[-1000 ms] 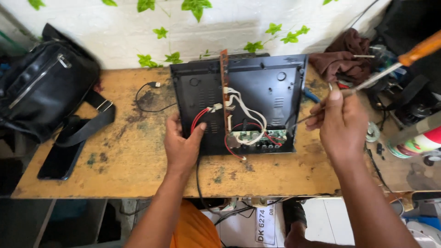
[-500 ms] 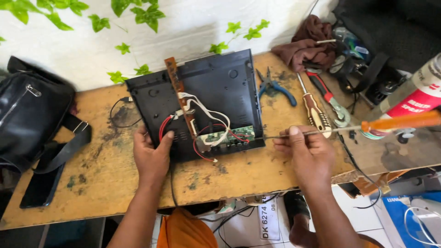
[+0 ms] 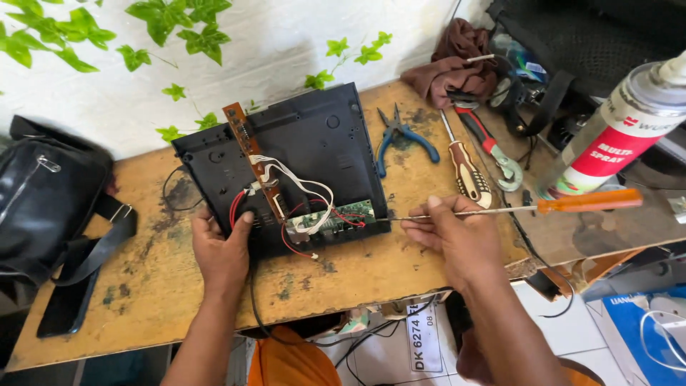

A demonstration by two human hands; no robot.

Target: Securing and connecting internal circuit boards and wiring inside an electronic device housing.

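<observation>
The right hand [image 3: 457,239] is closed in a pinch on the thin metal shaft of one long screwdriver [image 3: 500,209] with an orange handle, the tip reaching the green circuit board [image 3: 336,218] at the near right corner of one black plastic device case [image 3: 300,154]. The left hand [image 3: 223,250] lies flat and partly spread, pressing the case's near left corner beside red wires, gripping nothing. The case sits flat and open near the middle of the desk [image 3: 150,279], close to its front edge; a narrow brown board strip [image 3: 251,154] crosses it, with white and red wires looped around. Toward the right edge lie one pair of blue-handled pliers [image 3: 400,136], one striped-handled screwdriver [image 3: 464,168] and one red-handled tool [image 3: 489,146], packed near each other. One spray can [image 3: 618,129] stands close to the camera on the right. One black leather bag [image 3: 43,200] fills the left end. The worn, stained wood is bare between the bag and the left hand.
</observation>
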